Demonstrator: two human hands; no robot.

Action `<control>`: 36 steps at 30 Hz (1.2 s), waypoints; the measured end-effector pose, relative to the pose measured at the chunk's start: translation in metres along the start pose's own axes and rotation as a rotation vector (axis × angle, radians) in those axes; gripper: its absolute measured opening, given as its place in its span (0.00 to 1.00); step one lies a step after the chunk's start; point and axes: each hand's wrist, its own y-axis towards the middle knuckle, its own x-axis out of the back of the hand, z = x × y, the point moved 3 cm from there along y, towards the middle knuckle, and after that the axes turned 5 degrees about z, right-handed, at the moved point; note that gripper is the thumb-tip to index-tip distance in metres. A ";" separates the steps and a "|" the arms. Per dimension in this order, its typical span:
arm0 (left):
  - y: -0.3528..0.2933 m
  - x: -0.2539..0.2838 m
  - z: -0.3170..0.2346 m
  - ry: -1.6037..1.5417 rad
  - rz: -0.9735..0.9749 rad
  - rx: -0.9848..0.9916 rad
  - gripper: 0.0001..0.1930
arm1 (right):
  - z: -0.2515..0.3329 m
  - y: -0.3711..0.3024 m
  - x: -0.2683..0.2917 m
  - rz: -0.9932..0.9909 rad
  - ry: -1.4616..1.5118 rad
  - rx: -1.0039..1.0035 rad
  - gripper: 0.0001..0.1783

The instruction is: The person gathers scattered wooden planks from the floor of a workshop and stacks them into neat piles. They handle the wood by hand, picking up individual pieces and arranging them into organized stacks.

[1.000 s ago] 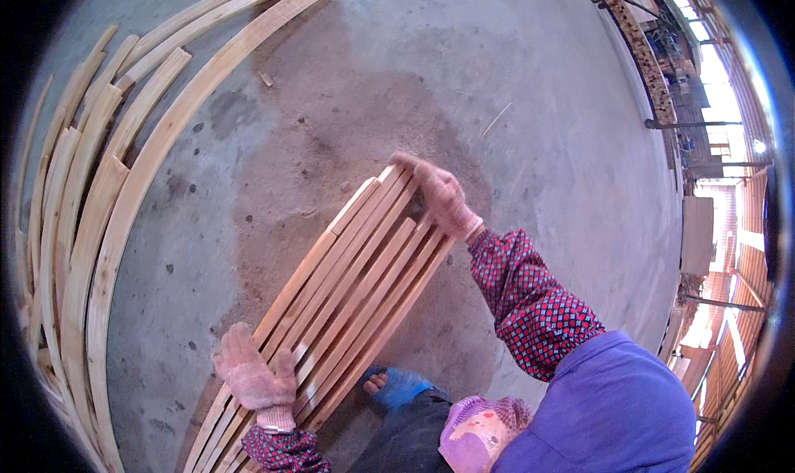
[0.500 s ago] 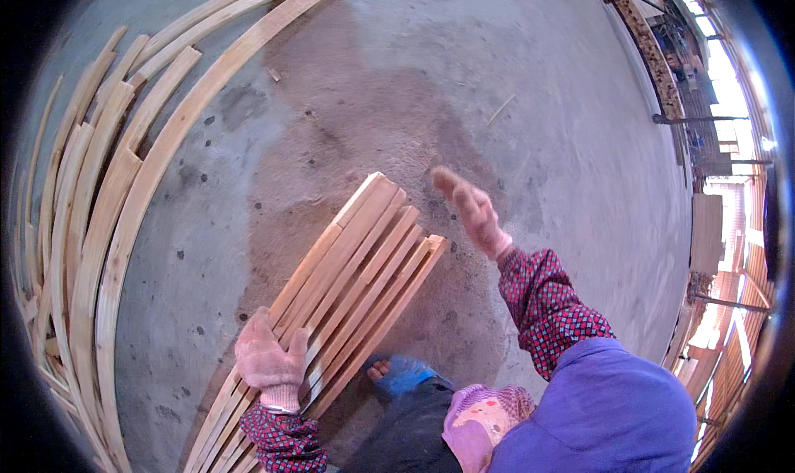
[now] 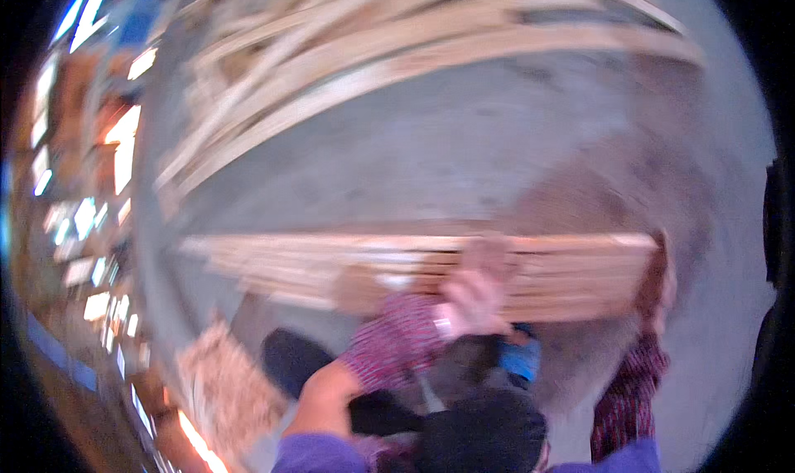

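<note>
A bundle of long wooden slats lies side by side across the middle of the view, just in front of me. My left hand, in a pale pinkish glove, reaches over the slats and grips them, though motion smears its fingers. At the right end of the bundle, my right hand is stretched out with its palm flat against the slat ends. Both forearms wear dark red patterned sleeves.
More long wooden strips lie in a loose pile on the grey concrete floor beyond the bundle. A blurred tan heap shows at lower left. My blue shoe is close to the bundle's near side.
My view has turned left, so the bundle now runs crosswise. My right hand has come from the air beside the bundle onto its ends. My left hand stays on the slats.
</note>
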 end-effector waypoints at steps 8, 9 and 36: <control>0.027 -0.002 -0.040 -0.903 0.465 -0.308 0.57 | -0.045 -0.009 0.052 0.078 0.325 -0.060 0.38; 0.028 -0.005 -0.042 -0.916 0.437 -0.314 0.57 | -0.044 -0.013 0.054 0.102 0.217 -0.047 0.40; 0.012 -0.032 -0.071 -0.684 0.161 -0.281 0.33 | 0.264 0.267 -0.378 0.663 -1.614 0.979 0.67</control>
